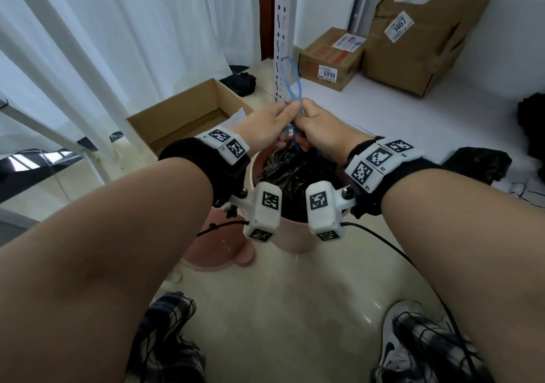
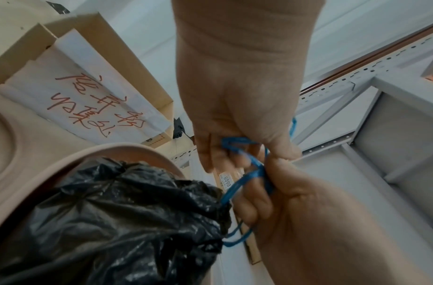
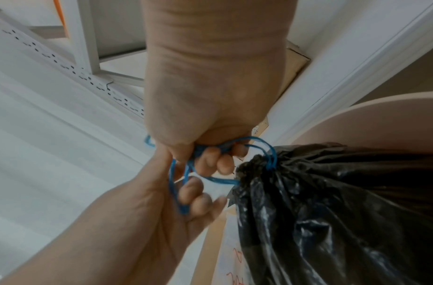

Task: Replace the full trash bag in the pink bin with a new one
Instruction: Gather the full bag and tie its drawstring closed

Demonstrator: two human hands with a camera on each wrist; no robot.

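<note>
The pink bin (image 1: 292,236) stands on the floor between my forearms, with a full black trash bag (image 1: 298,173) inside. The bag's mouth is gathered by a blue drawstring (image 1: 295,88) that loops up above my hands. My left hand (image 1: 267,124) and right hand (image 1: 320,126) meet just over the bag's neck, each pinching the string. In the left wrist view the left hand (image 2: 235,154) curls around the drawstring (image 2: 235,185) above the bag (image 2: 127,221). In the right wrist view the right hand (image 3: 218,154) grips the drawstring (image 3: 220,180) beside the bag (image 3: 332,212).
A pink lid (image 1: 218,247) lies on the floor left of the bin. An open cardboard box (image 1: 182,114) sits behind it. A white perforated shelf post (image 1: 283,29) rises just beyond my hands, with two sealed boxes (image 1: 330,58) on the low shelf. My shoe (image 1: 407,338) is below.
</note>
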